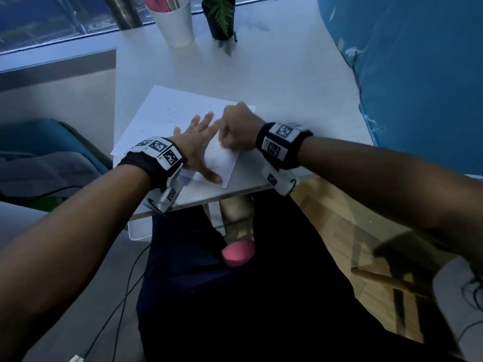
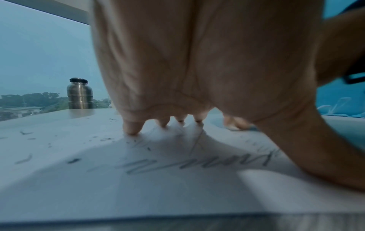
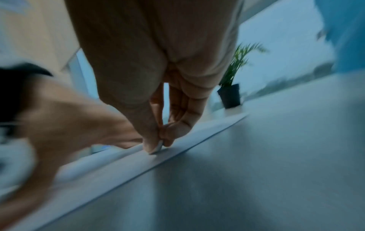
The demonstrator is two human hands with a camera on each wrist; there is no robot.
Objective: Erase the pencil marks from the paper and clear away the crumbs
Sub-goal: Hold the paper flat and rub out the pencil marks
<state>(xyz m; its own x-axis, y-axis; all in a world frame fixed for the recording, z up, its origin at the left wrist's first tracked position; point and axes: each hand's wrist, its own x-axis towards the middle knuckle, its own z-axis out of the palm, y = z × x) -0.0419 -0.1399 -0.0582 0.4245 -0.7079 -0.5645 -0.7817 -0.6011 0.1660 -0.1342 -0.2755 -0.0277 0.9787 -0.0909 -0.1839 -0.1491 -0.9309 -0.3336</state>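
Right hand (image 1: 239, 126) grip pinching small eraser (image 3: 159, 146) on paper (image 1: 167, 111), left hand (image 1: 194, 145) flat, fingers spread, pressing sheet

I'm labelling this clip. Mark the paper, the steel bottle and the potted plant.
paper (image 1: 167, 105): head view, bare far part of the sheet.
steel bottle (image 2: 80, 95): left wrist view, middle of its metal body.
potted plant (image 1: 218, 24): head view, front of its black pot.

- Both forearms were bare, with no sleeves.
- The left wrist (image 1: 154, 159) wore a black band carrying white tiles printed with black square-code markers.
- The right wrist (image 1: 281, 145) wore a matching band.
- A white marked mount with a thin dark cable hung below each band.
- The legs wore dark trousers (image 1: 235, 296).
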